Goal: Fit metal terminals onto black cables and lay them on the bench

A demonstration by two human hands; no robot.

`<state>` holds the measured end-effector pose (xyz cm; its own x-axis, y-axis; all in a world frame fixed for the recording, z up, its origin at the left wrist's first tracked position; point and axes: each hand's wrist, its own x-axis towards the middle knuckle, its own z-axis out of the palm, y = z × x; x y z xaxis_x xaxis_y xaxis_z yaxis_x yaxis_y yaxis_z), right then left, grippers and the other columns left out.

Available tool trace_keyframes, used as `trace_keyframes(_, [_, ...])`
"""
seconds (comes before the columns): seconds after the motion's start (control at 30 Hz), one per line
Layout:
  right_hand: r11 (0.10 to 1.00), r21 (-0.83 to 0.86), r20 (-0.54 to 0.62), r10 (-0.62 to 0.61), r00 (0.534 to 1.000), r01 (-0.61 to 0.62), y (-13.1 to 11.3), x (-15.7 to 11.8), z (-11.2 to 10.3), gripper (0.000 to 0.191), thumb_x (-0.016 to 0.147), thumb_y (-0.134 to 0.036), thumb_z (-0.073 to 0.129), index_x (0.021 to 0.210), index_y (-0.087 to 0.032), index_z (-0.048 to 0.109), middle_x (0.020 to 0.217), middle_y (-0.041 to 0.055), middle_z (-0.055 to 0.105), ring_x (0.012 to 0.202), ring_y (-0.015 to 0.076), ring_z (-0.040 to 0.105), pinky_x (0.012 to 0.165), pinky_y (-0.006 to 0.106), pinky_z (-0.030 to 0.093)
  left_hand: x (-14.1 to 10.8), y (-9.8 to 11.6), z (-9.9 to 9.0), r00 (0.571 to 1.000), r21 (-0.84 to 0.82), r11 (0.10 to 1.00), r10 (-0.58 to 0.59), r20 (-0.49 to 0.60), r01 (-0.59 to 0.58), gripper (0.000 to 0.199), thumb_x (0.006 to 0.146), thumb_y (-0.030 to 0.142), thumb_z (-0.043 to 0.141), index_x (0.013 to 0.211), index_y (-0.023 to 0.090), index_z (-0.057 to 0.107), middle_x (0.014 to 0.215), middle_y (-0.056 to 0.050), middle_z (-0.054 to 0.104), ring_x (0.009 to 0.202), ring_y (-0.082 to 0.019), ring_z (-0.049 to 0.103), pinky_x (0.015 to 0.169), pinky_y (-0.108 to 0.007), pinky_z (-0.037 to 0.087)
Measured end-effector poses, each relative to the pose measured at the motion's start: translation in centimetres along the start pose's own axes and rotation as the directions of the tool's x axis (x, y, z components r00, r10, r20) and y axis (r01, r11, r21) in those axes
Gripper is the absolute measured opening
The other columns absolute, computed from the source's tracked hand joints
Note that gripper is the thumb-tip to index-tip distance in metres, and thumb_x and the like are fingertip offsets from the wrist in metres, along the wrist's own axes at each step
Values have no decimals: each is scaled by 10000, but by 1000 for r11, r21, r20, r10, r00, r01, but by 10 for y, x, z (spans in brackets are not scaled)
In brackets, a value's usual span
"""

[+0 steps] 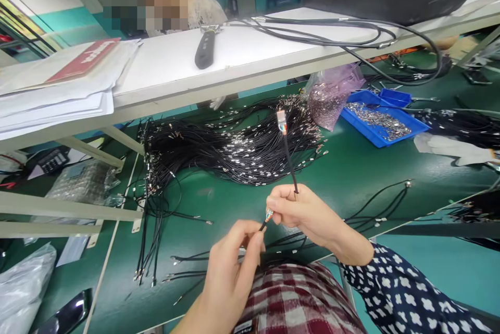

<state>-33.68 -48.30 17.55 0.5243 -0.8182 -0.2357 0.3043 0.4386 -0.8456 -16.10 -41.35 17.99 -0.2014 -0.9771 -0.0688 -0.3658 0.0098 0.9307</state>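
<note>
My left hand (236, 266) pinches a thin black cable (263, 227) just below its end, where coloured wires show. My right hand (302, 214) has its thumb and fingertips closed at that wire end (269, 214). A second stretch of black cable (289, 162) rises from the right fist, tipped with a clear plug (282, 119) above bare coloured wires. Whether both ends belong to one cable is hidden by the hand. Behind the hands, a large bundle of black cables (234, 149) with shiny ends lies on the green table (195, 193).
A blue tray (377, 138) of small metal parts sits right of a pinkish plastic bag (330, 94). A white glove (455, 149) lies farther right. The white shelf (164, 63) above carries papers (58, 81), a black-handled tool (205, 50) and looped cables. A phone (66, 316) is at lower left.
</note>
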Motion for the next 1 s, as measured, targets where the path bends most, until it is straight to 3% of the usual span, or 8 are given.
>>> trace_keyframes(0.17, [998,50,96,29,995,-33,3,1,2,330,791,-401,712,694,-116,577,568,-25,544,422,22,256,400,186,121,-2,4,2,977,-338,920,-157,141,197,211,956,365,433,916,194,551,674,13,493,574,-105,421,525,-225,326])
trace_keyframes(0.3, [999,-32,102,-23,994,26,0,-1,7,302,780,-373,724,677,-122,593,564,-25,555,441,37,333,402,184,169,1,9,2,974,-460,859,-184,133,225,314,929,428,465,826,160,593,654,9,422,583,-107,317,522,-252,236])
trace_keyframes(0.43, [991,-102,97,-78,992,88,-6,-5,14,282,788,-357,713,660,-133,598,574,-24,572,515,72,471,475,193,319,2,8,1,970,-476,847,-177,169,237,337,927,426,480,789,150,614,652,11,416,559,-97,262,520,-262,210])
trace_keyframes(0.57, [986,-136,102,-80,992,94,-13,-11,17,290,820,-378,680,686,-136,590,613,2,619,580,110,551,575,236,419,2,11,-3,973,-445,870,-148,178,213,273,924,385,505,860,161,647,667,8,445,577,-100,316,526,-246,243])
trace_keyframes(0.8, [968,-231,112,-79,991,104,-15,-19,20,290,867,-375,641,714,-133,597,620,5,606,598,115,535,577,242,406,6,12,-3,988,-408,903,-88,124,131,318,915,396,503,790,159,675,808,-58,595,810,-192,512,768,-289,375])
trace_keyframes(1.0, [945,-301,113,-95,989,125,-12,-20,19,290,911,-382,583,752,-141,602,659,18,631,651,143,565,613,271,411,8,8,-2,987,-376,915,-112,112,147,339,916,364,502,715,162,687,781,-50,586,803,-187,512,761,-277,365])
